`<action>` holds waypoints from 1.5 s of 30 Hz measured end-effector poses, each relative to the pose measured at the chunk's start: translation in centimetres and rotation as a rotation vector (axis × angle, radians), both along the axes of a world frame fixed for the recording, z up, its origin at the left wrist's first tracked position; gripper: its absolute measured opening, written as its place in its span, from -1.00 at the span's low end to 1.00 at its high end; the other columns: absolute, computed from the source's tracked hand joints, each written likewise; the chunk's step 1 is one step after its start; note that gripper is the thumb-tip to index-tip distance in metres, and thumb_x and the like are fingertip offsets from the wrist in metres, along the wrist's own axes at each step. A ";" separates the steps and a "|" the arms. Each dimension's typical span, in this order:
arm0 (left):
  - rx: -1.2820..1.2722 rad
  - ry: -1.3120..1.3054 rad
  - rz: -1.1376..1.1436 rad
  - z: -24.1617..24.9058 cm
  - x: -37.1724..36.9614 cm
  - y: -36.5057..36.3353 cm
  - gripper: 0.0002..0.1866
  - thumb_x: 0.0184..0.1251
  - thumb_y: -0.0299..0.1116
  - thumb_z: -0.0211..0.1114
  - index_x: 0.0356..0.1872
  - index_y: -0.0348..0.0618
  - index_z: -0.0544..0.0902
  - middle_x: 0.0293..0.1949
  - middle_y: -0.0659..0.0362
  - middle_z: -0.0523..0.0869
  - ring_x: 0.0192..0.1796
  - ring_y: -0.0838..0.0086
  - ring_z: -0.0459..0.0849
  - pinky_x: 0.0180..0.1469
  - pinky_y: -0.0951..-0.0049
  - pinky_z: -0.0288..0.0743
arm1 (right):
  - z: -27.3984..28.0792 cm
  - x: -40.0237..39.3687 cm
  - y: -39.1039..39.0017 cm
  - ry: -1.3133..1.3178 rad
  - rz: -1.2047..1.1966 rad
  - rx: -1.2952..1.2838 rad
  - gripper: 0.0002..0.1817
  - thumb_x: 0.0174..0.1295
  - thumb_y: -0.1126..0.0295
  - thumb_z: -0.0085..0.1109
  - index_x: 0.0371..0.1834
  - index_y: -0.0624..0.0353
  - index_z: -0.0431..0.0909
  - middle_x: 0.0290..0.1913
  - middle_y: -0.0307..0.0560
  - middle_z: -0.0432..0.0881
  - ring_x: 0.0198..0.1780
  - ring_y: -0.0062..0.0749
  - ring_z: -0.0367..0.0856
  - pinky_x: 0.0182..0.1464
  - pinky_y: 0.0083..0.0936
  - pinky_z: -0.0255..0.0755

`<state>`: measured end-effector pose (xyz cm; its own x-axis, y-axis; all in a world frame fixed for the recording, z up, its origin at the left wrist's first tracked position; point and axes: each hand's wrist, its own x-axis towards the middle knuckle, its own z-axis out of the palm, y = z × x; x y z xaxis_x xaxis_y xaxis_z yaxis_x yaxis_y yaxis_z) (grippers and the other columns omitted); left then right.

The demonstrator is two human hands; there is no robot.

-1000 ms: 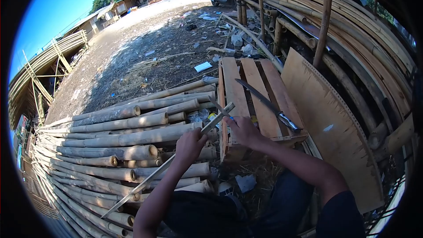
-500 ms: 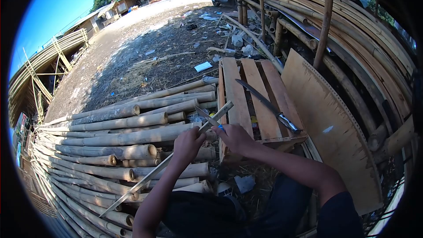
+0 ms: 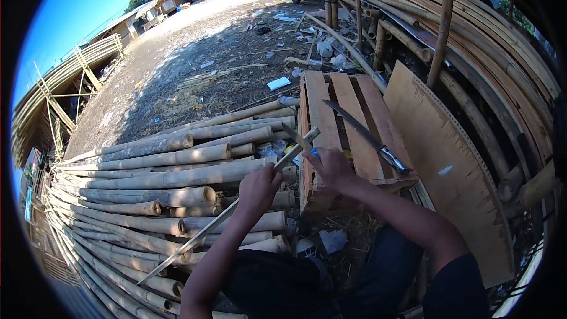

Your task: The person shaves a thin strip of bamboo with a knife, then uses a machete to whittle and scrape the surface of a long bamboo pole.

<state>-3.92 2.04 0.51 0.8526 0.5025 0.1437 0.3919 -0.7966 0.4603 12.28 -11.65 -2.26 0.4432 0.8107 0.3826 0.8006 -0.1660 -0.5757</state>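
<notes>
My left hand is closed round a long, thin bamboo strip, a little below its upper end. The strip slants from the crate's near left side down to the lower left, over the stacked poles. My right hand grips a knife with a blue handle, mostly covered by my fingers. Its blade crosses the strip near the upper end, pointing up and left. Beyond my right hand, a machete with a dark blade lies on a wooden slatted crate.
Cut bamboo poles are stacked on the left, their open ends towards me. A plywood sheet leans right of the crate. Behind it, long bamboo lengths rest on a rack with upright posts. Litter is scattered over the ground.
The knife in my right hand has slid up along the strip towards its upper end. My left hand keeps its hold on the strip. The whole view has shifted slightly.
</notes>
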 end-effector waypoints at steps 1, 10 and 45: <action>0.003 -0.011 -0.005 0.1 0.1 0.1 -0.69 0.31 -0.16 0.11 -0.36 -0.25 0.55 -0.50 -0.10 0.63 -0.32 -0.05 0.63 -0.23 -0.05 0.42 | 0.7 1.3 -0.3 0.026 -0.054 -0.003 -0.37 0.43 -0.09 -0.13 -0.55 0.29 0.52 -0.66 0.17 0.52 -0.50 0.15 0.60 -0.40 -0.03 0.44; 0.039 -0.003 -0.017 -0.4 0.7 0.1 -0.71 0.32 -0.18 0.09 -0.36 -0.25 0.53 -0.49 -0.10 0.62 -0.32 -0.07 0.60 -0.23 -0.04 0.38 | -0.1 0.8 0.9 0.159 -0.143 0.139 -0.38 0.44 -0.05 -0.12 -0.52 0.33 0.54 -0.67 0.19 0.51 -0.51 0.09 0.60 -0.42 -0.14 0.44; -0.078 0.109 -0.044 -0.5 0.6 1.3 -0.59 0.38 -0.05 0.13 -0.33 -0.28 0.61 -0.45 -0.12 0.65 -0.26 -0.06 0.64 -0.18 0.00 0.44 | -0.5 1.4 0.0 0.266 -0.101 0.092 -0.32 0.39 -0.15 -0.10 -0.58 0.30 0.55 -0.68 0.17 0.49 -0.54 0.11 0.57 -0.40 -0.06 0.37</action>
